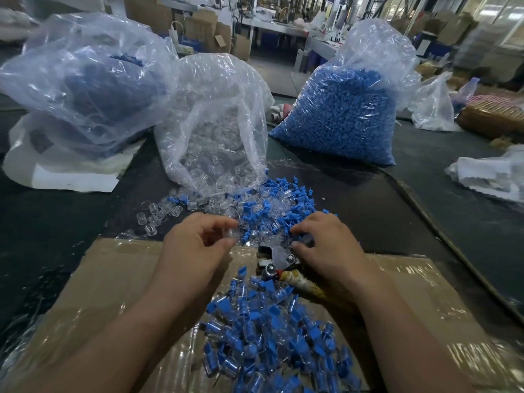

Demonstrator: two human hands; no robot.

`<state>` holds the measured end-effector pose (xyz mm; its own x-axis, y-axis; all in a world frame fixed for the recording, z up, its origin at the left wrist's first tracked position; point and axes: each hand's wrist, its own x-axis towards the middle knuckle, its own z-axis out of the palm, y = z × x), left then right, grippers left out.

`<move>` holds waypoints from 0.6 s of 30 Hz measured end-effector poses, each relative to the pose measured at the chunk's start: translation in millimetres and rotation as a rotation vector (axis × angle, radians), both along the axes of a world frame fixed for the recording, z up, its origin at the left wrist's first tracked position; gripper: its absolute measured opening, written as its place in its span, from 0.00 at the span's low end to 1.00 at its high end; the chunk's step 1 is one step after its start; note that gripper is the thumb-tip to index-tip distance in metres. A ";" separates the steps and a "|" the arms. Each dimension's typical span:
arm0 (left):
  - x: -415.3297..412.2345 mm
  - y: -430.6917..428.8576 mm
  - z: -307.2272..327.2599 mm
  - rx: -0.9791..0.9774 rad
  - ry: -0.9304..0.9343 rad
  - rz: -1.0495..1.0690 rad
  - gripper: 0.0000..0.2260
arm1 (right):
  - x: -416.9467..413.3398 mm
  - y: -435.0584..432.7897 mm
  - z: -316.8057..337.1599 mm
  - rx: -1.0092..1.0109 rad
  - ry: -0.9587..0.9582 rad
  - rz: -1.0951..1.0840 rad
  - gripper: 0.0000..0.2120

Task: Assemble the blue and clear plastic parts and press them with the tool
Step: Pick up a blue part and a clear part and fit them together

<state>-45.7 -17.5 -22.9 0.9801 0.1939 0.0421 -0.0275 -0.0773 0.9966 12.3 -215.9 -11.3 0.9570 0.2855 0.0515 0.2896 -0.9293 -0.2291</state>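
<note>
A loose heap of blue and clear plastic parts (269,211) lies on the dark table in front of me. My left hand (198,242) pinches a clear plastic part (231,233) between thumb and fingers at the heap's near edge. My right hand (326,245) rests on the heap with its fingers curled over a blue part (305,239); whether it grips the piece I cannot tell. The metal pressing tool (276,259), with a taped handle, lies between my hands. A pile of assembled blue-and-clear pieces (272,330) sits on the taped cardboard (113,285) near me.
An open bag of clear parts (215,131) stands behind the heap. To its right is a full bag of blue parts (346,109), and at the left a crumpled bag with blue contents (85,80). A cable (442,231) runs along the table at right.
</note>
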 end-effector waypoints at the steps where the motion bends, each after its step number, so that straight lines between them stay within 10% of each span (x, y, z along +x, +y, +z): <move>1: -0.6 -0.3 1.5 -0.003 -0.008 0.009 0.13 | 0.6 0.3 -0.9 -0.007 0.007 -0.007 0.15; 18: 2.9 5.0 4.7 -0.294 0.046 -0.023 0.09 | 3.4 2.2 -7.7 0.064 -0.017 -0.003 0.05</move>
<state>-42.8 -12.4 -18.1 0.9839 0.1692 -0.0574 0.0199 0.2151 0.9764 15.7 -213.6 -19.0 0.9566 0.2785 0.0860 0.2914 -0.9137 -0.2831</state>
